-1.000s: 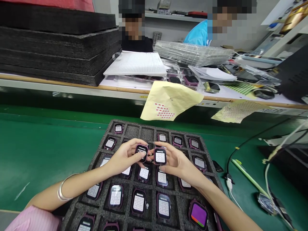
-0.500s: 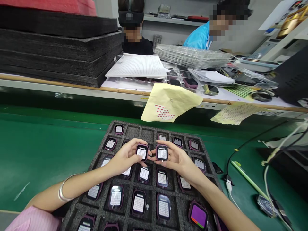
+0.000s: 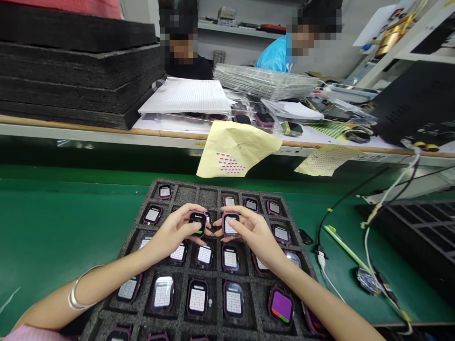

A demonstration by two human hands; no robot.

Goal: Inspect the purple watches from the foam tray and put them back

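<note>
Your left hand (image 3: 174,233) pinches a dark-screened watch (image 3: 197,222) in its fingertips; your right hand (image 3: 253,232) pinches a lit watch (image 3: 230,224) alongside, both above the foam tray (image 3: 185,194). You're seemingly checking screens mid-tray; empty pockets lie just beyond your fingertips for reseating.

Purple-rimmed watches (image 3: 197,299) in dark grey foam tray (image 3: 185,196)

- The left-hand watch body (image 3: 197,222): small, purple-rimmed, rounded-square; its screen is mostly dark with a green mark at the lower edge. It faces up, tilted, above the tray's upper middle.
- The right-hand watch body (image 3: 230,224): same purple case, screen lit white with a grid. It sits just beside the first, at its 3 o'clock.
</note>
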